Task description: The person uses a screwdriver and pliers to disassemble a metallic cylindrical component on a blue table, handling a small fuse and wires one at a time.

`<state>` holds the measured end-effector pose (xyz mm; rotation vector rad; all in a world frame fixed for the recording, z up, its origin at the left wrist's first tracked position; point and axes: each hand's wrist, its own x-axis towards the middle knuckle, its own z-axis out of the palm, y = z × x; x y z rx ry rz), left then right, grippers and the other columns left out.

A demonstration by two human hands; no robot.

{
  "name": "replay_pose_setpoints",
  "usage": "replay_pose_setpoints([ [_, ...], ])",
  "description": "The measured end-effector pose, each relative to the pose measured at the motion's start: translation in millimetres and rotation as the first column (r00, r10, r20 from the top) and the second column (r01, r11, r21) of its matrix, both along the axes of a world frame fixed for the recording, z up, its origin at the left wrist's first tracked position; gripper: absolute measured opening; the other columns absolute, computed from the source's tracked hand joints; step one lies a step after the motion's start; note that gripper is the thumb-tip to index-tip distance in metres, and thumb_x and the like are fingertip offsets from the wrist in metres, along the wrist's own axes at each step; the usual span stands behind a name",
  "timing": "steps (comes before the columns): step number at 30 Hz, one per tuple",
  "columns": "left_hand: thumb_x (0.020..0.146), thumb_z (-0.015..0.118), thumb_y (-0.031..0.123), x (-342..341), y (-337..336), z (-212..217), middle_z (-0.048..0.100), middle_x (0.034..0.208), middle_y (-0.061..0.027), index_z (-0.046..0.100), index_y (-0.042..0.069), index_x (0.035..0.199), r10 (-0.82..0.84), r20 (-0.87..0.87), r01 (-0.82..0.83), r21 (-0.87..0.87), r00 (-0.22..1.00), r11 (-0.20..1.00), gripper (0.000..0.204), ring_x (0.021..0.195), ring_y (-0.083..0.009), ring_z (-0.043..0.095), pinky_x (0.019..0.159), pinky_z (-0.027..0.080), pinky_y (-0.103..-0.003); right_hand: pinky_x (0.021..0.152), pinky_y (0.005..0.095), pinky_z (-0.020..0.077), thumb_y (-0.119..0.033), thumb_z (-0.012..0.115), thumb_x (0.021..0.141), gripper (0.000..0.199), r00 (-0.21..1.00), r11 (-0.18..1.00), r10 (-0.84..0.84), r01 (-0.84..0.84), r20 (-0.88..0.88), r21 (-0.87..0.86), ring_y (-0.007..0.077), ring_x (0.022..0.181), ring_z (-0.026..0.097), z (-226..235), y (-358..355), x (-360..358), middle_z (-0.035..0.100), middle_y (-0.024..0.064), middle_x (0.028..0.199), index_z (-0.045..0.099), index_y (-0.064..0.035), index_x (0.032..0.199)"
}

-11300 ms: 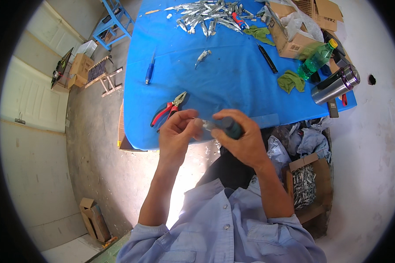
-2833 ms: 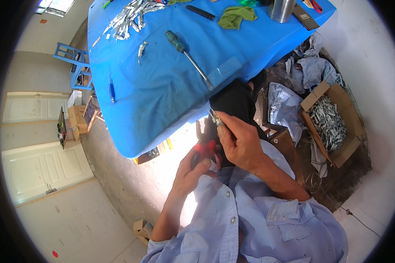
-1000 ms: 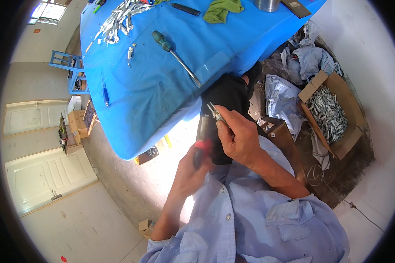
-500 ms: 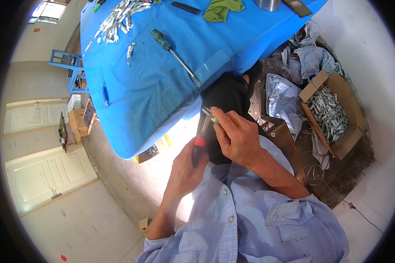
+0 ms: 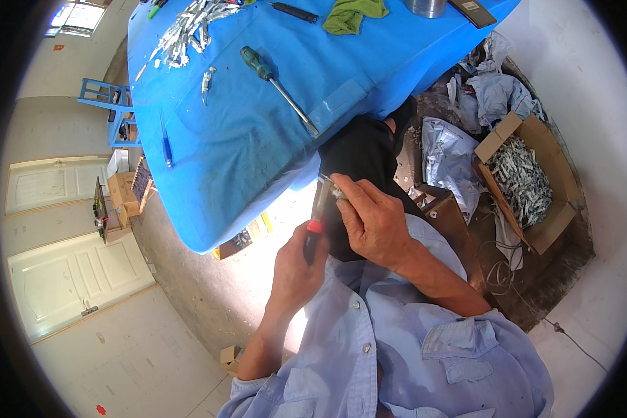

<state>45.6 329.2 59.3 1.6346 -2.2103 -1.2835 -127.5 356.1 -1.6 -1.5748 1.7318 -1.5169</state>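
Over my lap, my left hand (image 5: 298, 268) is closed round the handle of a red-and-black hand tool (image 5: 315, 228). Its metal shaft points up and away from me, slightly blurred; I cannot tell whether it is a screwdriver or a blade. Right beside the tool's tip, my right hand (image 5: 380, 219) pinches a small whitish metal piece (image 5: 336, 189) between thumb and fingers. Most of that piece is hidden by the fingertips. The tool's tip and the piece meet or nearly meet.
A blue-covered table (image 5: 223, 153) bears a green-handled screwdriver (image 5: 258, 64), a blue-handled pointed tool (image 5: 166, 150), a pile of metal strips (image 5: 191, 31), a green cloth (image 5: 353, 15) and a metal cup (image 5: 426, 7). At right, a cardboard box (image 5: 563, 164) holds many small metal pieces, near a silver bag (image 5: 447, 160).
The tool in my left hand has shifted slightly, its tip closer to the small piece. My right hand has turned a little and still pinches the piece. The table's things have stayed put.
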Motion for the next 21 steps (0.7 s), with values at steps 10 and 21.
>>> replay_pose_setpoints([
  [10, 0.093, 0.066, 0.012, -1.0, 1.8, -16.4, 0.072, 0.099, -0.0193, 0.06, 0.005, 0.121, -0.006, 0.112, 0.03, -0.208, 0.994, 0.978, 0.03, 0.089, -0.0396, 0.071, 0.076, 0.055, -0.046, 0.06, 0.0465, 0.0532, -0.024, 0.063, 0.098, 0.025, 1.0, 0.988, -0.01, 0.01, 0.004, 0.156, 0.0374, 0.075, 0.068, -3.7, 1.3, 7.3, 0.067, 0.0182, 0.088, 0.06, -0.0015, 0.108],
  [21, 0.092, 0.067, 0.011, 5.9, 1.0, -22.1, 0.072, 0.093, -0.0189, 0.06, 0.006, 0.121, -0.038, 0.093, 0.056, -0.191, 0.995, 0.98, 0.03, 0.084, -0.04, 0.071, 0.072, 0.055, -0.046, 0.055, 0.0457, 0.0481, -0.025, 0.057, 0.102, 0.027, 0.919, 0.967, 0.14, -0.206, 0.368, 0.147, 0.035, 0.061, 0.065, -9.9, 2.0, -0.8, 0.062, 0.0177, 0.07, 0.056, -0.002, 0.089],
])
